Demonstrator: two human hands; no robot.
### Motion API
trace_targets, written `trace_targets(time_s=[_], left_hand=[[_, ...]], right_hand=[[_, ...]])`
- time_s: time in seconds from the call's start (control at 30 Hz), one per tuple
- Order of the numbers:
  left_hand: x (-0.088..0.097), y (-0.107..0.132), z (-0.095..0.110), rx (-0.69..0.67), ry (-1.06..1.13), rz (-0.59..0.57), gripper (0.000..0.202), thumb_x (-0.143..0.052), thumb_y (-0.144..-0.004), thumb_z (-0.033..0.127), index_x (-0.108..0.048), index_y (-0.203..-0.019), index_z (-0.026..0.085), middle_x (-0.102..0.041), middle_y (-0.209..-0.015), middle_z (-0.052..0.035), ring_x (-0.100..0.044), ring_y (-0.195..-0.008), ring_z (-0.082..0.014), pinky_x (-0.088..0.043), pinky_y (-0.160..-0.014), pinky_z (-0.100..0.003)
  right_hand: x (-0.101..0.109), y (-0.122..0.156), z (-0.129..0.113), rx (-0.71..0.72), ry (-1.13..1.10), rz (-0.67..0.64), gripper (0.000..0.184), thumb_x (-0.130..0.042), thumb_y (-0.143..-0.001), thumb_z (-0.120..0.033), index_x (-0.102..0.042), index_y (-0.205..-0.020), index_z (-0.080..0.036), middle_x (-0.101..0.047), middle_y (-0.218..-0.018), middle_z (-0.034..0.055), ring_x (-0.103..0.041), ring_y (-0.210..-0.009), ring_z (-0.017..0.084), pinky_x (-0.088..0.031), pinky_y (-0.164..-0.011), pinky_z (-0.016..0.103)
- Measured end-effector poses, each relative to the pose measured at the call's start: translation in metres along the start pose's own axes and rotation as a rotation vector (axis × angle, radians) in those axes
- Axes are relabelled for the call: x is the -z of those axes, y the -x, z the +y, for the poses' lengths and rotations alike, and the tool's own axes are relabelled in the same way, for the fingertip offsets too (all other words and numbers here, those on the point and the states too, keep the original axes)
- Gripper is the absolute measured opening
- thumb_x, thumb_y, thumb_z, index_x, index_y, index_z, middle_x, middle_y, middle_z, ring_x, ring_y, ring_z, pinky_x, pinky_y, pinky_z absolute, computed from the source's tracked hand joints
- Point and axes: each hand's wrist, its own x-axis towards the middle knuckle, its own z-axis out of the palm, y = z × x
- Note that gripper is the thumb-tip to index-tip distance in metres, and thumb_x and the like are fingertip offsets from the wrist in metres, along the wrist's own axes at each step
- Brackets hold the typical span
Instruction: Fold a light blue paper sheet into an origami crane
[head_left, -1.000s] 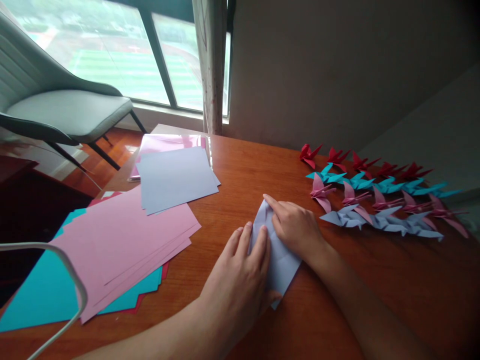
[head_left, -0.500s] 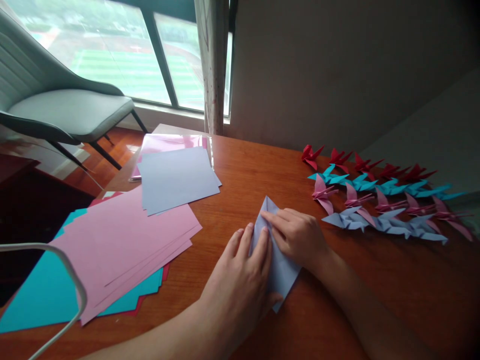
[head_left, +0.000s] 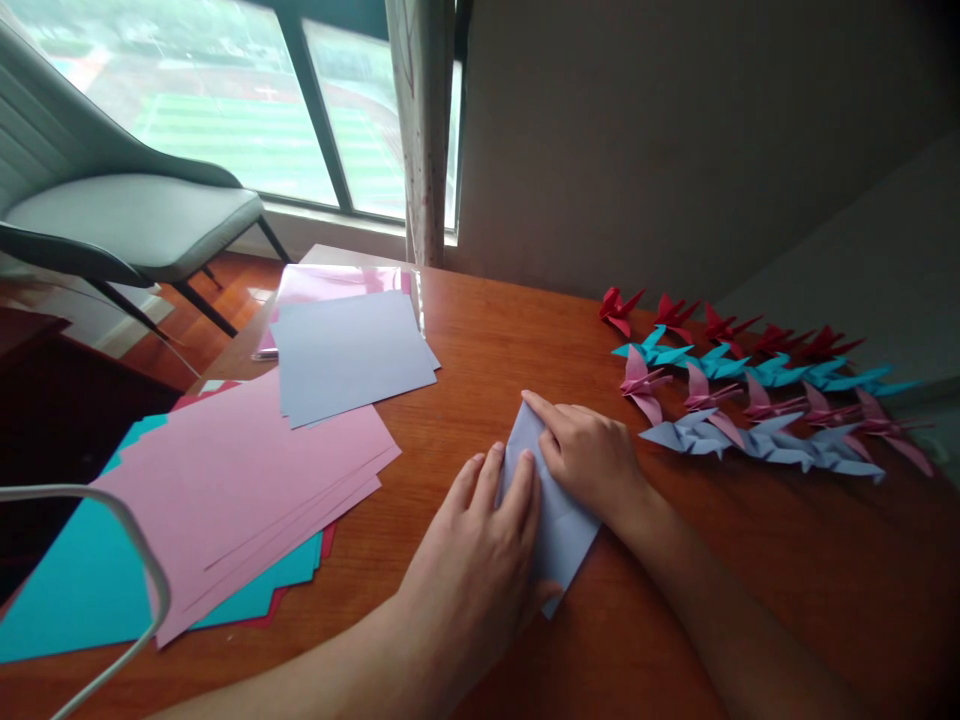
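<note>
A folded light blue paper (head_left: 559,530) lies on the wooden table (head_left: 750,580) in front of me. My left hand (head_left: 480,560) lies flat on its near left part, fingers stretched out and pressing it down. My right hand (head_left: 589,450) rests on the far right part, its index finger stretched to the paper's far tip and the other fingers curled on the fold.
Sheets lie at the left: light blue ones (head_left: 352,350), pink ones (head_left: 247,490) and teal ones (head_left: 67,590). Rows of folded red, teal, pink and blue cranes (head_left: 757,410) stand at the right. A grey chair (head_left: 127,220) is by the window. A white cable (head_left: 142,560) loops at the near left.
My right index finger slid back along the fold and then out to the paper's far tip again. My left hand stayed pressed on the paper.
</note>
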Motion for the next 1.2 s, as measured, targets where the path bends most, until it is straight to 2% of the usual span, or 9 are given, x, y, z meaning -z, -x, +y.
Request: trace_targets(time_s=[0.13, 0.23, 0.4, 0.6, 0.87, 0.97, 1.03, 1.13, 1.2], left_hand=[[0.0, 0.0, -0.001, -0.006, 0.001, -0.003, 0.08, -0.038, -0.092, 0.065, -0.044, -0.146, 0.006, -0.041, -0.154, -0.0182, -0.036, -0.142, -0.0409, -0.034, -0.114, -0.052], [0.001, -0.001, -0.002, -0.008, 0.004, -0.009, 0.08, -0.038, -0.093, 0.065, -0.044, -0.146, 0.006, -0.042, -0.154, -0.018, -0.036, -0.141, -0.0409, -0.034, -0.114, -0.052], [0.001, -0.001, -0.002, -0.007, 0.01, -0.005, 0.08, -0.038, -0.093, 0.065, -0.044, -0.147, 0.006, -0.04, -0.155, -0.0186, -0.035, -0.142, -0.0407, -0.034, -0.114, -0.052], [0.001, 0.0, -0.001, -0.008, 0.02, -0.021, 0.077, -0.046, -0.091, 0.062, -0.048, -0.143, 0.005, -0.048, -0.148, -0.0208, -0.036, -0.141, -0.0408, -0.032, -0.116, -0.053], [-0.001, 0.0, -0.003, -0.011, 0.031, -0.004, 0.075, -0.048, -0.091, 0.059, -0.046, -0.144, 0.005, -0.051, -0.145, -0.0195, -0.037, -0.14, -0.041, -0.032, -0.115, -0.053], [0.001, -0.001, -0.005, -0.024, 0.031, 0.027, 0.07, -0.05, -0.092, 0.054, -0.047, -0.143, 0.006, -0.051, -0.146, -0.0189, -0.04, -0.138, -0.0403, -0.033, -0.115, -0.053], [0.004, -0.004, -0.008, -0.031, 0.04, 0.051, 0.059, -0.048, -0.094, 0.046, -0.05, -0.14, 0.009, -0.053, -0.144, -0.0172, -0.046, -0.133, -0.038, -0.037, -0.112, -0.052], [0.01, -0.011, -0.016, -0.043, 0.072, 0.075, 0.039, -0.044, -0.097, 0.027, -0.056, -0.131, 0.014, -0.06, -0.135, -0.0128, -0.055, -0.124, -0.0315, -0.046, -0.104, -0.047], [0.012, -0.015, -0.024, -0.027, 0.106, 0.093, 0.037, -0.045, -0.093, 0.014, -0.057, -0.128, 0.014, -0.063, -0.132, -0.0125, -0.06, -0.119, -0.0281, -0.051, -0.098, -0.043]], right_hand=[[0.0, -0.002, -0.001, -0.034, 0.009, -0.016, 0.054, -0.041, -0.091, -0.019, -0.049, -0.144, -0.023, -0.075, -0.104, 0.0065, -0.069, -0.09, 0.021, -0.05, -0.07, 0.03], [0.001, -0.001, 0.0, -0.001, 0.001, -0.011, 0.054, -0.043, -0.091, -0.018, -0.048, -0.144, -0.02, -0.075, -0.103, 0.0077, -0.068, -0.091, 0.022, -0.05, -0.069, 0.029], [0.002, 0.008, 0.004, 0.17, -0.014, 0.022, 0.049, -0.047, -0.092, -0.019, -0.053, -0.141, -0.02, -0.073, -0.104, 0.0101, -0.065, -0.091, 0.022, -0.048, -0.072, 0.029], [0.006, 0.013, 0.012, 0.457, -0.172, 0.009, 0.039, -0.048, -0.094, -0.019, -0.065, -0.128, -0.026, -0.067, -0.079, 0.0029, -0.06, -0.072, 0.016, -0.04, -0.064, 0.026], [0.003, 0.01, 0.022, 0.497, -0.371, 0.0, 0.038, -0.047, -0.093, -0.018, -0.068, -0.123, -0.025, -0.067, -0.084, 0.0036, -0.06, -0.076, 0.015, -0.043, -0.068, 0.025], [-0.001, 0.008, 0.02, 0.445, -0.58, 0.088, 0.036, -0.045, -0.093, -0.018, -0.069, -0.12, -0.024, -0.069, -0.086, 0.0032, -0.062, -0.076, 0.015, -0.047, -0.071, 0.025], [-0.003, 0.006, 0.019, 0.313, -0.711, 0.226, 0.035, -0.044, -0.094, -0.018, -0.069, -0.118, -0.023, -0.07, -0.089, 0.0036, -0.063, -0.077, 0.015, -0.049, -0.073, 0.027], [-0.005, 0.003, 0.018, 0.062, -0.721, 0.409, 0.032, -0.045, -0.094, -0.02, -0.068, -0.116, -0.021, -0.07, -0.089, 0.005, -0.064, -0.08, 0.017, -0.052, -0.074, 0.03], [-0.006, 0.001, 0.019, -0.023, -0.714, 0.44, 0.034, -0.047, -0.091, -0.018, -0.066, -0.118, -0.022, -0.068, -0.093, 0.0057, -0.064, -0.086, 0.019, -0.053, -0.077, 0.032]])
